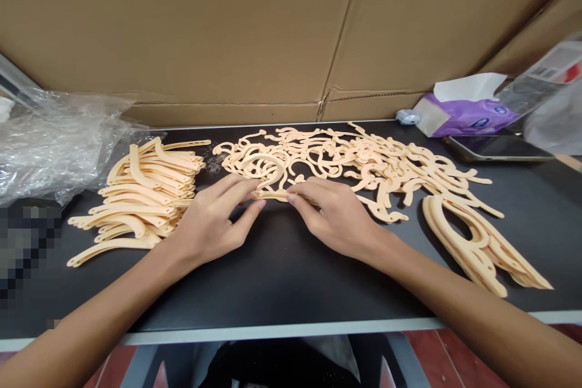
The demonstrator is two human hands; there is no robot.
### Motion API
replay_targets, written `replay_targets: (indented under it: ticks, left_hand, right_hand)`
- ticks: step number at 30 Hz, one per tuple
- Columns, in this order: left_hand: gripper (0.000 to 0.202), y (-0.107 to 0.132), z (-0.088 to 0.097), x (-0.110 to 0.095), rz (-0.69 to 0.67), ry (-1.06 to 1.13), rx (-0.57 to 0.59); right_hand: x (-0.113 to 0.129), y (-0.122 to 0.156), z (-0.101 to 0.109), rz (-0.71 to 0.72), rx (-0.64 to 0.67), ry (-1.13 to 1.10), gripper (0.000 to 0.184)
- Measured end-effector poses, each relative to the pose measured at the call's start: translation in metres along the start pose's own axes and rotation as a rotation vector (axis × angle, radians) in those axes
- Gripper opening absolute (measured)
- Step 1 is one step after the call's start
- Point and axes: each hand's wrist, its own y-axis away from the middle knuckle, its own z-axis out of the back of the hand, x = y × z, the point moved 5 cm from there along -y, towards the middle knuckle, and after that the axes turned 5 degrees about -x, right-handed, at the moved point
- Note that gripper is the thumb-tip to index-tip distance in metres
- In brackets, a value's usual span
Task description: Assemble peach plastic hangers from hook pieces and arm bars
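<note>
Together, my left hand [213,221] and right hand [336,218] pinched one peach hook piece [268,177], bar lying left-right between my fingertips, loop arching away from me, one loose heap [364,157] just beyond my grip, one fanned stack [150,188] left, one nested stack [477,245] right.

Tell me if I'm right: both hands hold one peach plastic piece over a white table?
Not quite: the table is black, not white, as the head view shows. The left hand and right hand do hold one peach plastic piece over it.
</note>
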Motion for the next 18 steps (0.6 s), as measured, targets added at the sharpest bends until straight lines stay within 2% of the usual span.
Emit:
replay_targets:
  ticks: [4,7,10,13,16,18]
  left_hand:
    - [0.008,0.0,-0.001,0.001,0.003,-0.024,0.022]
    - [0.009,0.0,0.0,0.0,-0.002,-0.036,0.017]
    - [0.009,0.0,0.003,-0.002,-0.004,-0.04,-0.023]
    - [0.008,0.0,0.007,-0.003,0.026,-0.035,-0.088]
    - [0.008,-0.001,0.009,-0.005,0.062,-0.02,-0.149]
    - [0.008,-0.001,0.008,-0.007,0.065,0.003,-0.149]
  right_hand:
    - [-0.001,-0.001,0.002,0.008,-0.053,-0.013,0.021]
    - [0.0,-0.001,0.003,0.014,-0.09,-0.024,0.019]
    - [-0.004,-0.005,0.01,-0.079,-0.189,-0.158,0.014]
    - [-0.017,-0.01,0.017,-0.324,-0.226,-0.537,0.022]
    - [-0.025,-0.014,0.013,-0.506,-0.127,-1.032,0.03]
    - [-0.024,-0.015,0.008,-0.539,-0.046,-1.2,0.037]
